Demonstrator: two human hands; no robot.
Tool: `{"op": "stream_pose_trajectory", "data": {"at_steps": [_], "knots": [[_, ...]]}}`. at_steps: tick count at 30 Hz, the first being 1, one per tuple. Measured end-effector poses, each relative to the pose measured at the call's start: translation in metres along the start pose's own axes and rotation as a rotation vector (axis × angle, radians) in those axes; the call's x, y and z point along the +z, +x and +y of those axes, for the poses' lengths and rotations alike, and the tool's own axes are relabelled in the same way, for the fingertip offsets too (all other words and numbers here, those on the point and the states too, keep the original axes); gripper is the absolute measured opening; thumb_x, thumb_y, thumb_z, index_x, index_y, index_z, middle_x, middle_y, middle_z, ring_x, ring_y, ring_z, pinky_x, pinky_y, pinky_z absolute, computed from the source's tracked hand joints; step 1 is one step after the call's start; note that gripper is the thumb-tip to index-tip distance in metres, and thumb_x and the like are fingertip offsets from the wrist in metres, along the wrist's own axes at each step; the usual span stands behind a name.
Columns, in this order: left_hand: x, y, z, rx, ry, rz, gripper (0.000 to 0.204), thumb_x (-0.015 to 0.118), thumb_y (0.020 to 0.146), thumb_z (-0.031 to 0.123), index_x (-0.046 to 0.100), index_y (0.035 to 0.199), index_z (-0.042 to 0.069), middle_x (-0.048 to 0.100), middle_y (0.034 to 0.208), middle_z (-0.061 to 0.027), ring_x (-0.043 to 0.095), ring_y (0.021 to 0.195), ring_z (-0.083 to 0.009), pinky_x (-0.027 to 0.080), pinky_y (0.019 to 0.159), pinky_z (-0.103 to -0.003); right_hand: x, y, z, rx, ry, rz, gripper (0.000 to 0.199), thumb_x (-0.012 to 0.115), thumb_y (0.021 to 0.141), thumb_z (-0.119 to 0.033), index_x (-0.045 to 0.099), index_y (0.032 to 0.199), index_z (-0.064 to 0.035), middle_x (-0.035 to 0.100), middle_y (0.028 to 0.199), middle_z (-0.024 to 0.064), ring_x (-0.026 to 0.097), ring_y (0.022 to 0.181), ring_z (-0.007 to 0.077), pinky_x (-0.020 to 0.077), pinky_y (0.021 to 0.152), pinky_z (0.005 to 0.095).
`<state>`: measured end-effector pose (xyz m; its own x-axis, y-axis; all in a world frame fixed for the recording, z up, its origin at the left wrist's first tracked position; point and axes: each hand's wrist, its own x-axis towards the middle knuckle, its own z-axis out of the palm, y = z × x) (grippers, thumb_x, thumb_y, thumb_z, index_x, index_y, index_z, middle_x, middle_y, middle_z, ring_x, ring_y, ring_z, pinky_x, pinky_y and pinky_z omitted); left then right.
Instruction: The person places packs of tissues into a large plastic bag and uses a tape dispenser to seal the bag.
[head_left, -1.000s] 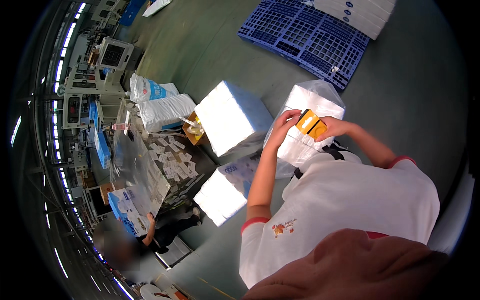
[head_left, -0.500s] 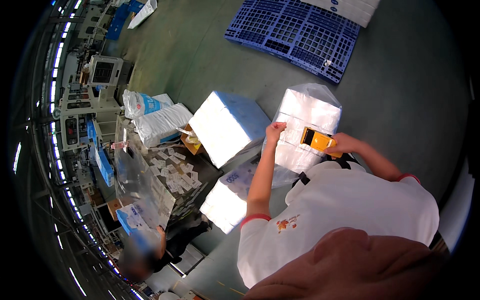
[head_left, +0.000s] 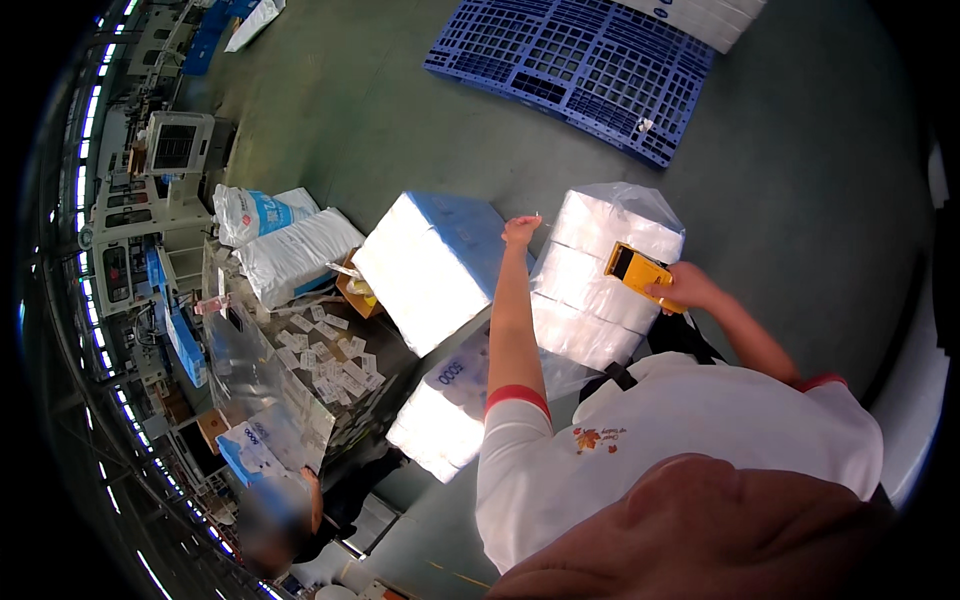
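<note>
Head view: the right hand has its fingers closed around a yellow tool over the right side of a bagged white bundle. Left of the bundle, the left hand's fingers are curled; contents indeterminable. Far: blue pallet.

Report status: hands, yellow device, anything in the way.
Right hand gripping yellow device by white bundle. Left hand apart from device, grip unclear. Clear plastic around bundle; nothing seen blocking.
</note>
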<state>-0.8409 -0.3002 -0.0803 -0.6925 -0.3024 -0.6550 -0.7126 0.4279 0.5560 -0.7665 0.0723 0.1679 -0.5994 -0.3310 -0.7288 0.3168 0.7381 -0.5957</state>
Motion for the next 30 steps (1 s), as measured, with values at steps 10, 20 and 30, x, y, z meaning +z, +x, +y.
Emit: {"op": "stream_pose_trajectory", "data": {"at_steps": [10,20,30], "knots": [[0.051,-0.060,0.037,0.140,0.005,0.747,0.048,0.063,0.079,0.026,0.041,0.116,0.004,0.041,0.122,-0.0212,0.041,0.111,-0.0346,0.033,0.093,-0.043,-0.033,-0.006,-0.008,0.052,0.179,-0.158,0.034,0.063,0.082,-0.034,0.062,0.087,0.0001,0.063,0.064,0.0073,0.062,0.052,0.0137,0.0505,0.053,0.0250],[0.193,-0.279,0.045,1.232,0.431,0.104,0.028,0.050,0.086,0.024,0.055,0.109,0.009,0.057,0.106,-0.0094,0.051,0.103,-0.0281,0.038,0.092,-0.042,-0.056,0.011,-0.014,-0.121,0.480,-0.363,0.038,0.058,0.084,-0.034,0.059,0.091,0.0033,0.063,0.068,0.0083,0.061,0.057,0.0137,0.0494,0.057,0.0252],[0.192,-0.227,0.031,0.628,0.599,0.253,0.060,0.043,0.090,0.033,0.027,0.138,0.002,0.023,0.144,-0.0184,0.015,0.136,-0.0290,0.014,0.110,-0.043,-0.044,-0.031,0.090,-0.004,0.007,-0.119,0.044,0.065,0.077,-0.042,0.064,0.081,0.0018,0.064,0.067,0.0093,0.064,0.056,0.0167,0.0520,0.055,0.0284]]}}
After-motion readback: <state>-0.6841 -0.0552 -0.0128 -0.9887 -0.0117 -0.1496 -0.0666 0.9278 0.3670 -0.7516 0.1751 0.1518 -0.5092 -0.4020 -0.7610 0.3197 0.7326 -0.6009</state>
